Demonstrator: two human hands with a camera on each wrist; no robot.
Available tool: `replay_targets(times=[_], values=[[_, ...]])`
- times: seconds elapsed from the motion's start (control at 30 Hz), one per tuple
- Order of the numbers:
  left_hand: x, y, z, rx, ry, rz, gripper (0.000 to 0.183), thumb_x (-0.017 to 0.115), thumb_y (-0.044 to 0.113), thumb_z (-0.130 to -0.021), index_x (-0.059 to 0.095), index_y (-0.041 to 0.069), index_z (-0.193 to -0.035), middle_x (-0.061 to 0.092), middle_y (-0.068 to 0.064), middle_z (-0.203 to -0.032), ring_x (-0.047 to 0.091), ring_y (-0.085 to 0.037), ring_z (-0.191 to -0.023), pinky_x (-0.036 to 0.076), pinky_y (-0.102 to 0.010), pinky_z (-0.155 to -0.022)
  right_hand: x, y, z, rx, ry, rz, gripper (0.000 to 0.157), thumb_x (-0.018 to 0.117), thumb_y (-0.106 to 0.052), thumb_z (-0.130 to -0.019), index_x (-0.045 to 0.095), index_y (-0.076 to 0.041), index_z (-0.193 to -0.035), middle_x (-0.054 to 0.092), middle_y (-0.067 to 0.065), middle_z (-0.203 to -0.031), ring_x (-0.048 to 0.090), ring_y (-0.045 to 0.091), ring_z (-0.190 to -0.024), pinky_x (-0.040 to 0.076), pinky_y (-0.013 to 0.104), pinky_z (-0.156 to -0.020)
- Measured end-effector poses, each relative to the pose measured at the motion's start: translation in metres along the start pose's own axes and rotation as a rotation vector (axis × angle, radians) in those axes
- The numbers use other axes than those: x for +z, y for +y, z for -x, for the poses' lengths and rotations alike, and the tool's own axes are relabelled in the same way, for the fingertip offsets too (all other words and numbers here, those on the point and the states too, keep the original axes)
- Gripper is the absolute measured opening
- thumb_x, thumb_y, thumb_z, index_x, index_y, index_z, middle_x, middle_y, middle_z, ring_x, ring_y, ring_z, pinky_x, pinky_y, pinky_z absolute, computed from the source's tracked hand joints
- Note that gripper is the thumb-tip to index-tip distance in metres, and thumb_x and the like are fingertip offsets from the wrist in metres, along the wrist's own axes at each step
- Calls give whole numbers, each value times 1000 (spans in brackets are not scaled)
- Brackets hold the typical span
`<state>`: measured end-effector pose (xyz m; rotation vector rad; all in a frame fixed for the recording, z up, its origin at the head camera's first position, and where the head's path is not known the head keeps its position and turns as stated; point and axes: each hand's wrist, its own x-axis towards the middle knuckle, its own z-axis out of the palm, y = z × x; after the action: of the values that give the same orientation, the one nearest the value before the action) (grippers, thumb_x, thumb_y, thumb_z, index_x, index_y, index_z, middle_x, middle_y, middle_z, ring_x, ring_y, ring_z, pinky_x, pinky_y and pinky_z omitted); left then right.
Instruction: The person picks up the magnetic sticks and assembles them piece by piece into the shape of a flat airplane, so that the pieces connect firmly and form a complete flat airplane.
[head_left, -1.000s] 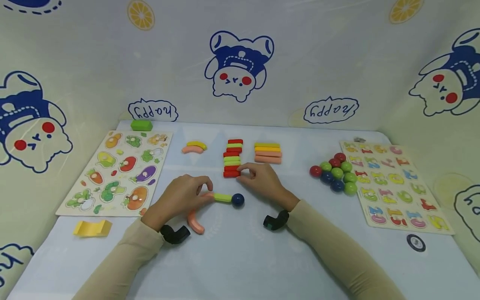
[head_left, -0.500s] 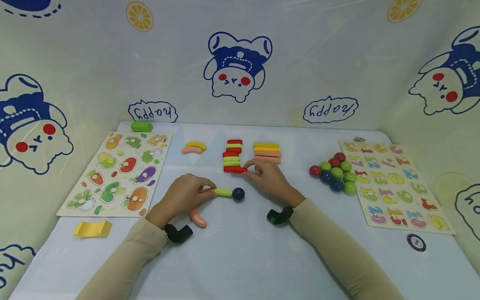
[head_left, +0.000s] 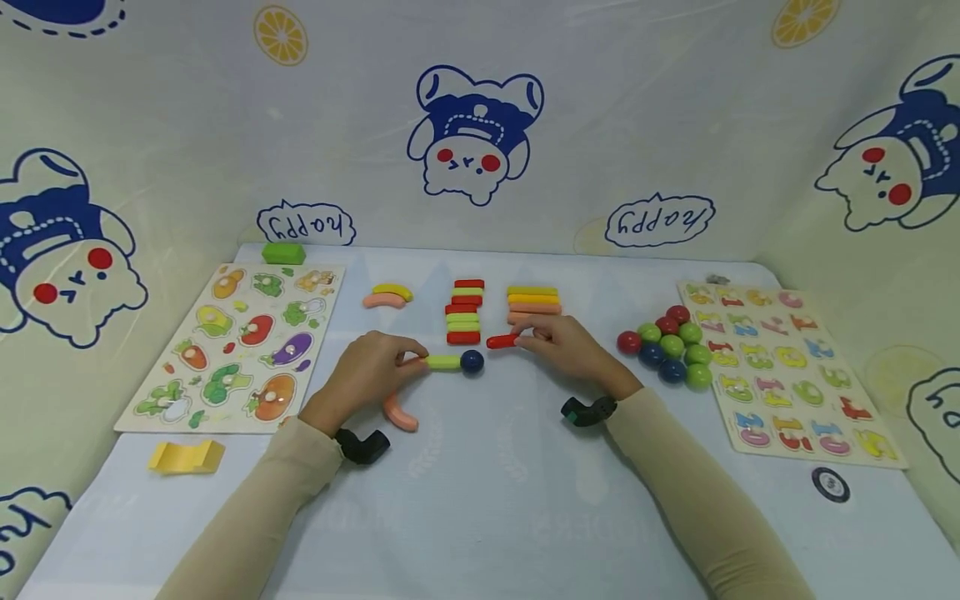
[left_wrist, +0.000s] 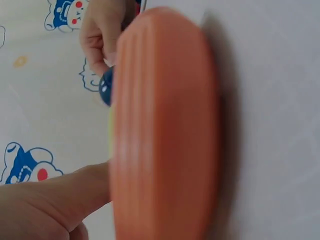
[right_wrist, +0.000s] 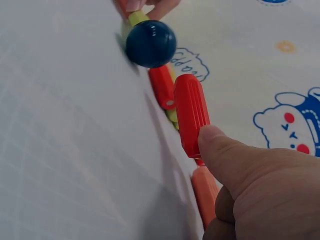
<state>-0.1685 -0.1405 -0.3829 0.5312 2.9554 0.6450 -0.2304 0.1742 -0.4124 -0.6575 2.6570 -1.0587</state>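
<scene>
My left hand (head_left: 363,379) pinches a short yellow-green stick (head_left: 444,363) with a navy ball (head_left: 472,362) on its right end. Below that hand shows a curved pink stick (head_left: 400,414), its upper end hidden behind the fingers; it fills much of the left wrist view as a ridged orange-pink piece (left_wrist: 165,120). Between thumb and fingers, my right hand (head_left: 570,354) holds a short ridged red stick (right_wrist: 190,112), its free end pointing left toward the ball. A gap separates the red stick from the ball. Just behind lies a column of red and yellow-green sticks (head_left: 463,327).
Yellow, orange and pink sticks (head_left: 534,298) lie behind my right hand, two curved pieces (head_left: 387,295) farther left. Several red, green and navy balls (head_left: 675,345) sit beside the right puzzle board (head_left: 787,367). A vegetable board (head_left: 240,342), yellow block (head_left: 186,457) and green block (head_left: 283,253) are left.
My right hand has drawn a red stick from the front of the column and moved right with it. My left hand has shifted slightly away from me with the stick and ball.
</scene>
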Motion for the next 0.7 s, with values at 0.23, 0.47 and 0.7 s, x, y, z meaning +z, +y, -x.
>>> replay_targets(times=[0.23, 0.47, 0.7], values=[[-1, 20, -6, 41, -16, 56, 29, 73, 39, -80, 71, 25, -106, 47, 3, -57, 45, -15, -56, 33, -30, -51, 0, 0, -1, -28, -34, 46, 19, 60, -45, -88, 63, -37, -105, 44, 3, -63, 45, 21, -59, 34, 30, -53], [18, 47, -19, 57, 5, 39, 41, 74, 47, -76, 70, 24, -110, 48, 5, -54, 47, -14, -60, 37, -29, -54, 3, -4, 1, -87, -42, 64, 18, 62, -35, -90, 64, -33, -107, 44, 2, -62, 45, 19, -57, 36, 28, -53], [27, 51, -18, 39, 56, 10, 40, 77, 46, -73, 72, 23, -105, 48, 8, -52, 47, -14, -64, 38, -28, -57, 11, -8, -3, -115, -5, 103, 23, 62, -36, -89, 64, -29, -111, 45, 0, -62, 44, 16, -56, 36, 27, -52]])
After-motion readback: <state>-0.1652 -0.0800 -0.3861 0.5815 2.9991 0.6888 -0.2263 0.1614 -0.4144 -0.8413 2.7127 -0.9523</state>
